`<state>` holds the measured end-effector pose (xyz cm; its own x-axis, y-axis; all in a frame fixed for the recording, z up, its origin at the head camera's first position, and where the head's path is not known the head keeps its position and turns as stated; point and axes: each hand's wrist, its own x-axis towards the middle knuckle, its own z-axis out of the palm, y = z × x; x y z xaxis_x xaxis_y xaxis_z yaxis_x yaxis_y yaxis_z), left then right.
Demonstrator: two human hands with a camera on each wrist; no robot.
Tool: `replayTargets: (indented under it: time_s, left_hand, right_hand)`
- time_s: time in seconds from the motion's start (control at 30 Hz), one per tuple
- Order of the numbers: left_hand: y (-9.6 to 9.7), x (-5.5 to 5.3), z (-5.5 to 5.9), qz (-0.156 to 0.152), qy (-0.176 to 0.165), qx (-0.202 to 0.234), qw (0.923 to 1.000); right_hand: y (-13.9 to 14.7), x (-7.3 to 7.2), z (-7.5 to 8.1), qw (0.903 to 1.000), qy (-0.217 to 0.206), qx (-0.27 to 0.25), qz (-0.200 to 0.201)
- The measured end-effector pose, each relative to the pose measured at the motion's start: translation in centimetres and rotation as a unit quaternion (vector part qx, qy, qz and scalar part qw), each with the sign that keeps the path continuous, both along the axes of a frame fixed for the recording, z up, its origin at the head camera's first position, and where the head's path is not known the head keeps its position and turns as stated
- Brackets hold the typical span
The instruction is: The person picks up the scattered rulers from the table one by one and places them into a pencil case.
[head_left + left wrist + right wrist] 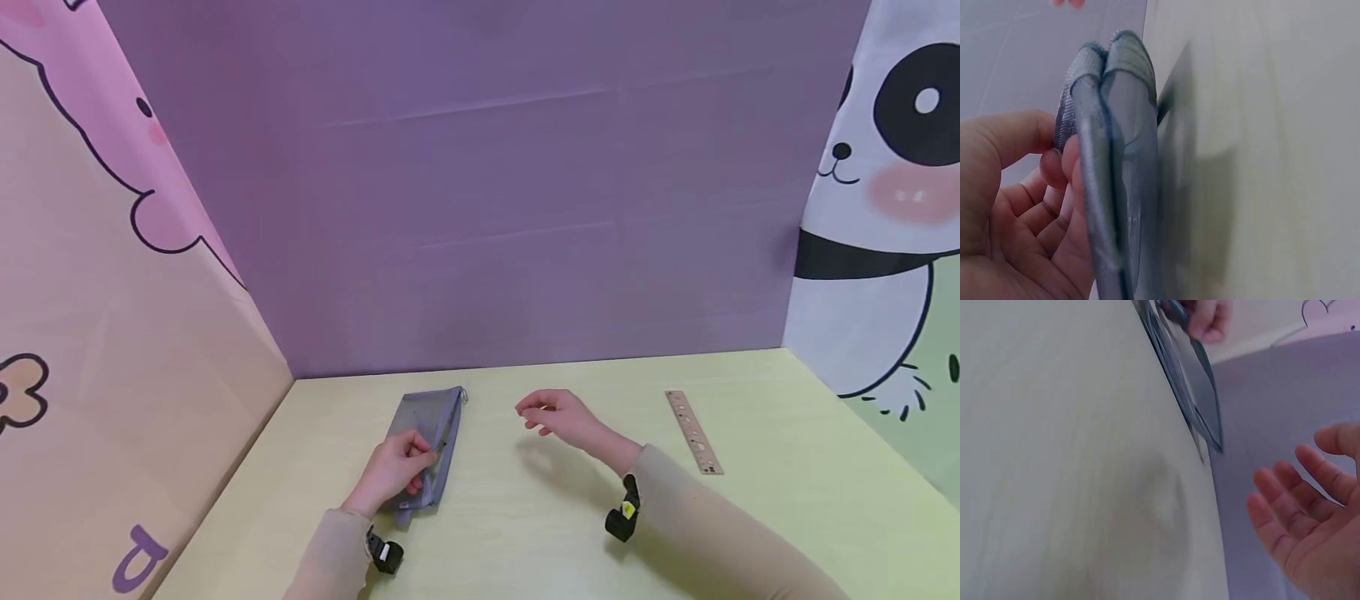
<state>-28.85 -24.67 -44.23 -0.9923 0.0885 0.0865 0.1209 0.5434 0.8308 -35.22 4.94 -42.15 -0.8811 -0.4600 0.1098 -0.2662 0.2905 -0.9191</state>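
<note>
A flat grey-blue zip pouch (422,417) with a see-through side lies on the left part of the table. My left hand (397,467) pinches the pouch's edge between thumb and fingers. Up close in the left wrist view, the pouch's bound fabric edge (1132,62) stands partly lifted, with a shadow beside it. Whatever is inside the pouch cannot be made out. To the right of the pouch, my right hand (558,414) hovers above the table with loosely bent fingers and nothing in them. In the right wrist view its fingers (1300,519) are spread apart.
A pinkish ruler (693,433) with cut-out shapes lies on the right part of the pale yellow table (525,542). A purple panel (525,208) rises along the back edge. Cartoon-printed panels stand on the left and right.
</note>
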Motion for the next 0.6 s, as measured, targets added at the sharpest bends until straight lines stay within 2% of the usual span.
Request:
replayTargets:
  time_s: [0.17,0.37,0.6]
  left_hand:
    - [0.1,0.1,0.0,0.001,0.000,-0.002,1.0000]
    - [0.1,0.0,0.0,0.005,-0.007,0.003,1.0000]
    - [0.2,0.1,0.1,0.004,-0.012,0.009,0.9999]
  right_hand:
    - [5.5,-0.3,0.8,0.9990,0.029,0.027,-0.022]
    - [11.2,-0.3,1.6,0.9975,0.013,0.049,-0.050]
    - [16.6,-0.6,2.6,0.9945,0.027,0.071,-0.072]
